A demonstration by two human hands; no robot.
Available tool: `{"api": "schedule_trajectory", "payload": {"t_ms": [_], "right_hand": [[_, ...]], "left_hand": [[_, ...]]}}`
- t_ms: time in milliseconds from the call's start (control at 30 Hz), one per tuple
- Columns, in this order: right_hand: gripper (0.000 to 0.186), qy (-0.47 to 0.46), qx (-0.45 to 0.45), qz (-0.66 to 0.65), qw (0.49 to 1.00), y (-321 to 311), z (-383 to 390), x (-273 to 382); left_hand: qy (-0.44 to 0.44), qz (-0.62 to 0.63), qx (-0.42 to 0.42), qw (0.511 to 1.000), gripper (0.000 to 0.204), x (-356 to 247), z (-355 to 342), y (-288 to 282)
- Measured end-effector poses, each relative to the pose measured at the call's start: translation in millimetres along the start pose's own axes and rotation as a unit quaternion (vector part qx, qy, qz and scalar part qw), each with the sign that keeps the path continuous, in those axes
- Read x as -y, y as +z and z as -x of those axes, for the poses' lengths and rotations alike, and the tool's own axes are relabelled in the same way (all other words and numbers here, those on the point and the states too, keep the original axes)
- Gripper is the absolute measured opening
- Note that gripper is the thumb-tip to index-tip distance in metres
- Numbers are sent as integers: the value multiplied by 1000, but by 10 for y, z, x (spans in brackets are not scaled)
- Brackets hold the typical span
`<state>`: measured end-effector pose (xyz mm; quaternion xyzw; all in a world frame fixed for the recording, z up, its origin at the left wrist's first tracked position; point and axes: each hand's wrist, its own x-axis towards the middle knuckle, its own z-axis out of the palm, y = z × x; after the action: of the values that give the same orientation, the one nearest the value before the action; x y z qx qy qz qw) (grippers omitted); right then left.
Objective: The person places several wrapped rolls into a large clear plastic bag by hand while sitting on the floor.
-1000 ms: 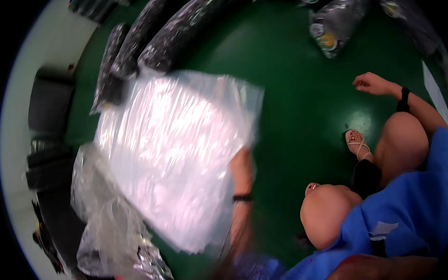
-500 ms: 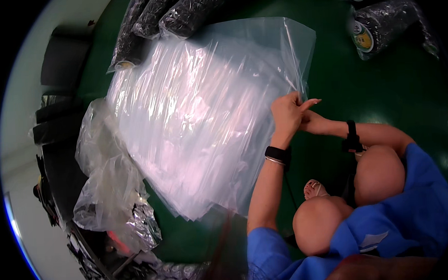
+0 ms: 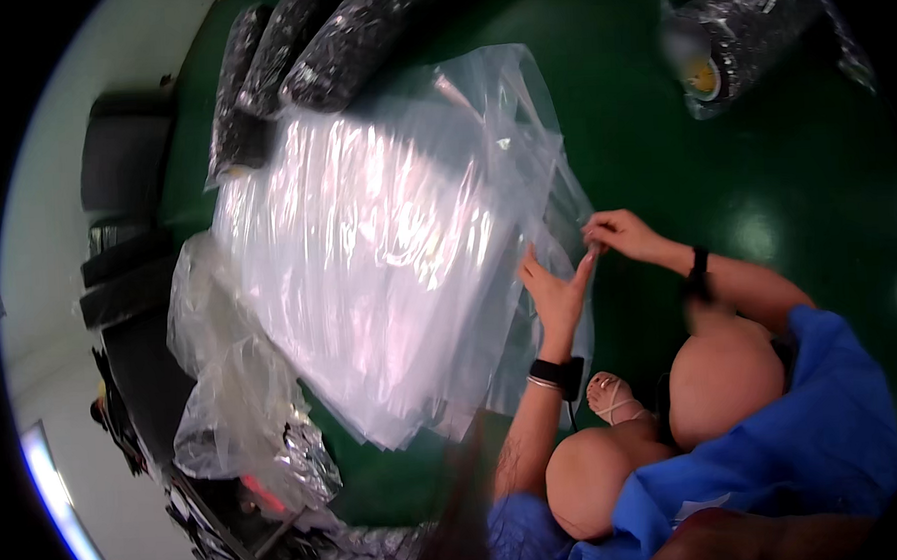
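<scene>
Large clear plastic bags (image 3: 367, 244) lie fanned in a flat stack on the floor. At the right side of the stack, the top plastic bag (image 3: 521, 107) is raised and creased. My right hand (image 3: 622, 234) pinches this bag's edge between thumb and fingertips. Just left of it, my left hand (image 3: 557, 293) is open against the loose film, thumb and fingers spread apart. Its thumb tip comes close to the right hand's pinch. Whether the left fingers are inside the bag or behind a layer, I cannot tell.
Dark rolls in clear wrap (image 3: 348, 44) lie at the far end of the stack, and another wrapped roll (image 3: 738, 42) at the far right. Crumpled plastic film (image 3: 237, 359) sits left, beside black items (image 3: 128, 164) along the wall. The floor (image 3: 654, 161) is green.
My hands have drawn apart from their overlapped hold at the bag's corner. The left has moved down and spread its fingers; the bag's right side has folded inward.
</scene>
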<state>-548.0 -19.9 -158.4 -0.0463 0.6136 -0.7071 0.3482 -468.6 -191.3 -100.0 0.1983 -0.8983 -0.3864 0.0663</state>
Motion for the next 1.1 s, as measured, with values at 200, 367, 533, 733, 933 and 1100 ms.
{"api": "schedule_trajectory", "payload": {"t_ms": [200, 367, 533, 733, 933, 1100], "right_hand": [[19, -24, -103, 23, 994, -692, 64, 68], [38, -131, -427, 83, 891, -2071, 260, -38], [48, 29, -519, 120, 846, -2395, 185, 639], [32, -142, -358, 337, 859, -2903, 627, 959], [36, -45, -129, 295, 946, -1765, 1627, 2318], [23, -23, 82, 283, 955, -536, 855, 2107]], "left_hand": [[-67, 259, 8, 963, 25, 652, -333, -401], [-64, 254, -191, 946, 14, -516, -992, -1425], [135, 13, 76, 988, 34, -892, -752, -720], [26, 138, 74, 987, 33, -1118, -913, -364], [1, 139, 68, 988, 33, -1205, -1048, -656], [-2, 178, 116, 977, 32, -2014, -941, -835]]}}
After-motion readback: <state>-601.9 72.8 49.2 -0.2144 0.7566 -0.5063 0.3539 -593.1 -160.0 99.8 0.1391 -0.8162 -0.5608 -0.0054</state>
